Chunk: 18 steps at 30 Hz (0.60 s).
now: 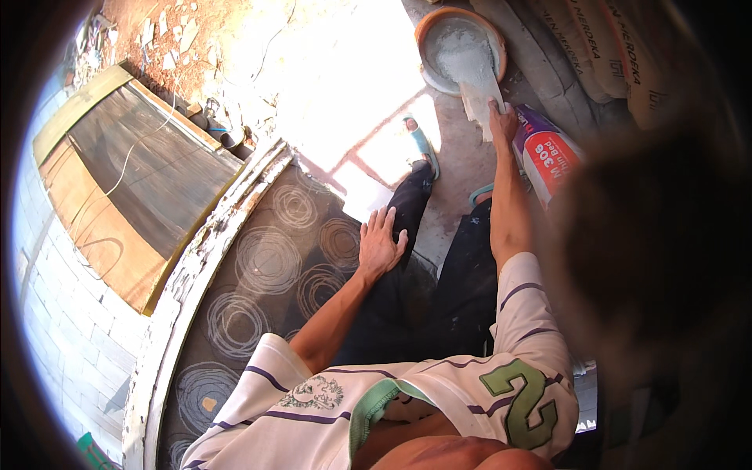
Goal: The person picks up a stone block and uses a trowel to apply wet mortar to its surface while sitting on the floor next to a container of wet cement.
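My right hand (504, 124) reaches forward and is closed on a pale, flat, board-like piece (478, 95). The far end of that piece rests in a round orange-brown basin (424, 35). Inside the basin lies a light grey mix (462, 53), paler in the middle; I cannot tell whether it is powder or paste. My left hand (381, 244) lies by my left knee, fingers spread, with nothing in it. Just right of my right forearm, a purple, white and red bag (543, 153) lies on the ground.
Several large brown and grey sacks (599, 51) lie at the far right. On my left runs a patterned panel with circles (269, 260), edged by a rough pale strip (188, 290). Beyond it stands a wooden board (137, 180). Rubble (168, 39) is scattered at the far left.
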Each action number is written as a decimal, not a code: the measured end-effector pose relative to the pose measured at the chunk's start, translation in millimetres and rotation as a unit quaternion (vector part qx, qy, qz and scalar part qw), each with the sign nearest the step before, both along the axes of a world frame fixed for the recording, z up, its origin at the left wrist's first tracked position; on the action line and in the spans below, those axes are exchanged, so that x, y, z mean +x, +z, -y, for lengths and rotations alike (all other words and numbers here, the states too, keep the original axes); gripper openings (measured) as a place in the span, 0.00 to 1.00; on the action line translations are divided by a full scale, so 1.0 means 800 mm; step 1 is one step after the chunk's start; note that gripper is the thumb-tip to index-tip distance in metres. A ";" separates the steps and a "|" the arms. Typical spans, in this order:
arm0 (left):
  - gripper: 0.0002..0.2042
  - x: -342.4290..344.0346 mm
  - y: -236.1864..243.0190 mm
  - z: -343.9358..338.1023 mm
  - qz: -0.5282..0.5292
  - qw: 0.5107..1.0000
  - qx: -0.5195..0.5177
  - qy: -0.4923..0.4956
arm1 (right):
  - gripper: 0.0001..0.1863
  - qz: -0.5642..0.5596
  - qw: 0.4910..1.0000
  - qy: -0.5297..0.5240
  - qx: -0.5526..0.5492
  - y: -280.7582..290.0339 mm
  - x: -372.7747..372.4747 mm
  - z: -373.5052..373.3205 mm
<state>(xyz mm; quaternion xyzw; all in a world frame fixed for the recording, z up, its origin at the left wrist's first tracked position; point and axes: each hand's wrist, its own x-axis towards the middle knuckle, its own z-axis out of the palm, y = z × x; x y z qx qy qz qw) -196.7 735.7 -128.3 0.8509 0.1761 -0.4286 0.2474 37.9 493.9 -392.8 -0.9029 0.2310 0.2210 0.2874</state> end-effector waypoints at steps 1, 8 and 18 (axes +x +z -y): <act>0.31 0.001 0.000 0.000 -0.006 1.000 0.002 -0.005 | 0.32 -0.008 1.000 0.004 -0.008 0.003 0.006 -0.005; 0.32 0.001 -0.006 0.006 -0.015 1.000 -0.004 -0.017 | 0.32 -0.087 0.994 0.008 -0.069 0.027 0.060 -0.035; 0.32 0.004 -0.007 0.026 -0.027 0.999 0.013 -0.029 | 0.25 -0.092 0.987 0.078 -0.110 0.094 0.109 -0.047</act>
